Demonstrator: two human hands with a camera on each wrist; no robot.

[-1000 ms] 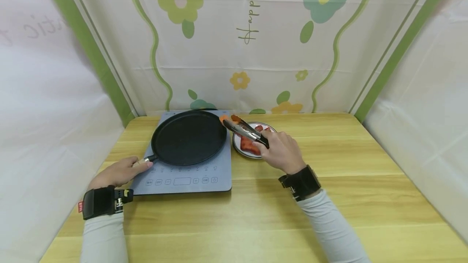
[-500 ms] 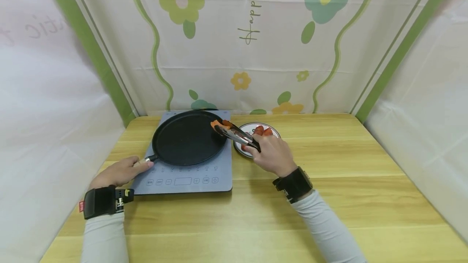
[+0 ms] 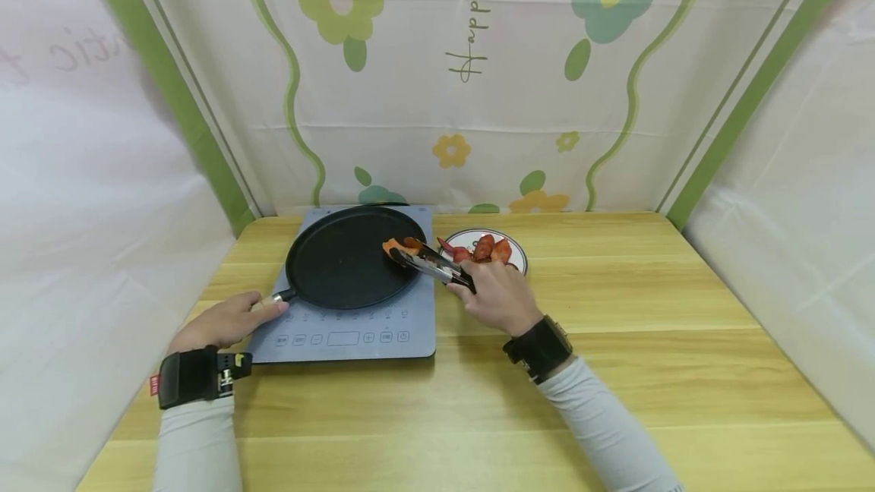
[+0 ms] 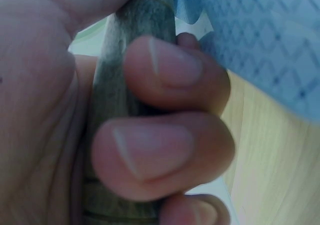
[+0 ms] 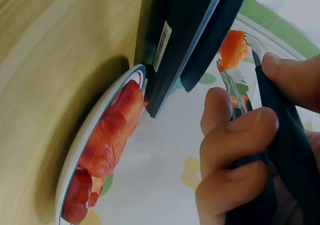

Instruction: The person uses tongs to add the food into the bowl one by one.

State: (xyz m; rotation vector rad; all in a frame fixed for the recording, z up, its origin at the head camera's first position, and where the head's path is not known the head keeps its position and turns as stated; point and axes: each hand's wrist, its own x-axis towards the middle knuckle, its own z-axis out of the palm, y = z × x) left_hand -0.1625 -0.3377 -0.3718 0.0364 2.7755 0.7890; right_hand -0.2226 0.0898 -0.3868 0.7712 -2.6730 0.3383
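Note:
A round black flat pan (image 3: 342,257) sits on the cooktop, its handle pointing to the near left. My left hand (image 3: 222,321) grips that handle, and the left wrist view shows curled fingers around its wood-like grip (image 4: 107,100). In my right hand (image 3: 501,298) is a pair of metal tongs (image 3: 437,269) with black handles. Between the tong tips is an orange piece of food (image 5: 233,50), over the right part of the pan in the head view. Right of the pan, a white plate (image 3: 521,249) with a dark rim line holds several reddish food pieces (image 5: 112,130).
A grey induction cooktop (image 3: 410,310) carries the pan on the wooden table (image 3: 615,370), its touch controls along the near edge. Behind the table hangs a flowered white cloth (image 3: 410,97), with more white cloth at both sides.
My right hand has moved left and slightly nearer, bringing the tongs and orange food from the pan's right edge to over the pan. More of the plate shows. My left hand stays on the handle.

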